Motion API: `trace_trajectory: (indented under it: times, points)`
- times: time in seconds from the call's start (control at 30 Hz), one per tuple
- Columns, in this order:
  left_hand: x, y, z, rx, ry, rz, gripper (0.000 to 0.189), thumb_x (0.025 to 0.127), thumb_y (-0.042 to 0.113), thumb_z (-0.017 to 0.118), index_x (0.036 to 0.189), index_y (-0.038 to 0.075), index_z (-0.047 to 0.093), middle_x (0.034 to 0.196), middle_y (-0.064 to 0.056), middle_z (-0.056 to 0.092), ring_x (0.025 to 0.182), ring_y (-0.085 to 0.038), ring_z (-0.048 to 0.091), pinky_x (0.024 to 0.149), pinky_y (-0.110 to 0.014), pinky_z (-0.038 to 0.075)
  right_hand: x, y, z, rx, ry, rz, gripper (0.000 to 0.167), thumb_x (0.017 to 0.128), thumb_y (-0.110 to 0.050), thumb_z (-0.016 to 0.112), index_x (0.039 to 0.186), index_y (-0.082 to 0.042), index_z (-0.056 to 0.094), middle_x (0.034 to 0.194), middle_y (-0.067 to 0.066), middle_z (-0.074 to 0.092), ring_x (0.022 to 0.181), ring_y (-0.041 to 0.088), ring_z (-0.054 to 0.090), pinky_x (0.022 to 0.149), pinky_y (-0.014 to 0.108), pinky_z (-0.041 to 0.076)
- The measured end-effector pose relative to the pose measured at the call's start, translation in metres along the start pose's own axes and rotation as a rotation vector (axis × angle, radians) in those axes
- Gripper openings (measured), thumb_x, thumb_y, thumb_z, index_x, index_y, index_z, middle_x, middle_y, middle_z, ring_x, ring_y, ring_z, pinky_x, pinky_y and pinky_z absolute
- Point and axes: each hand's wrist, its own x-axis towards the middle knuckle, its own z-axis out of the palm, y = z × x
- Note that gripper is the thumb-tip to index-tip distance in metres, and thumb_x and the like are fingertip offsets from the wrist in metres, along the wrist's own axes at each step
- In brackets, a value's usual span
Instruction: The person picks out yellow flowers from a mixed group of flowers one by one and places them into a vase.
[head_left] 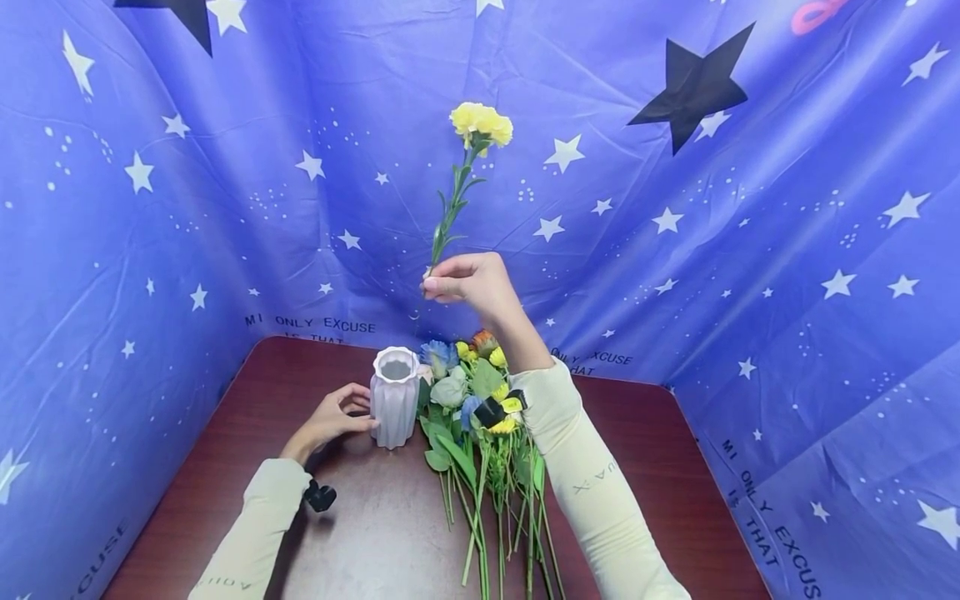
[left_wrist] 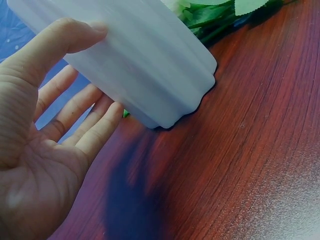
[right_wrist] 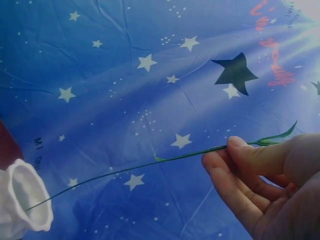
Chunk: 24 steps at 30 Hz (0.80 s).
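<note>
High above the table, my right hand (head_left: 480,287) pinches the stem of a yellow carnation (head_left: 482,125) between thumb and fingers, bloom up. In the right wrist view, the long thin stem (right_wrist: 120,171) runs from these fingers to the mouth of the vase (right_wrist: 42,202), its lower end inside the opening. The pale, fluted vase (head_left: 394,408) stands upright on the table. At its left side my left hand (head_left: 337,421) touches it with relaxed fingers. The left wrist view has the thumb against the vase wall (left_wrist: 145,65) and the other fingers loosely extended along its far edge.
Right of the vase lies a bunch of artificial flowers (head_left: 450,387), blue, yellow, orange and pale, with leaves and long green stems (head_left: 498,533) pointing toward me. They rest on a dark red wooden table (head_left: 637,450). Blue star-printed cloth (head_left: 585,208) hangs around the table.
</note>
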Motion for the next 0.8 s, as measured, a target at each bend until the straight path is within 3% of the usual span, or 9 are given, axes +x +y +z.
trace_trajectory:
  times: [0.53,0.8]
  points:
    - [-0.001,0.001,0.001,0.003,0.003,-0.004,0.052,0.076,-0.005,0.084,0.118,-0.012,0.054,0.104,-0.012,0.066,0.09,-0.011,0.066,0.081,-0.02,0.056,0.0,0.036,0.003,-0.034,-0.047,0.072,0.005,0.086,0.01,0.073,0.09,0.013,0.072,0.071,0.004,0.073,0.062,0.013,0.072,0.074,0.036,0.064]
    - [0.0,-0.001,0.0,-0.008,0.008,0.001,0.053,0.074,-0.007,0.084,0.118,-0.013,0.054,0.101,-0.009,0.065,0.088,-0.01,0.066,0.079,-0.021,0.057,0.001,0.054,0.008,-0.054,-0.097,0.097,0.004,0.088,0.01,0.072,0.088,0.014,0.071,0.078,0.015,0.075,0.064,0.016,0.073,0.074,0.037,0.064]
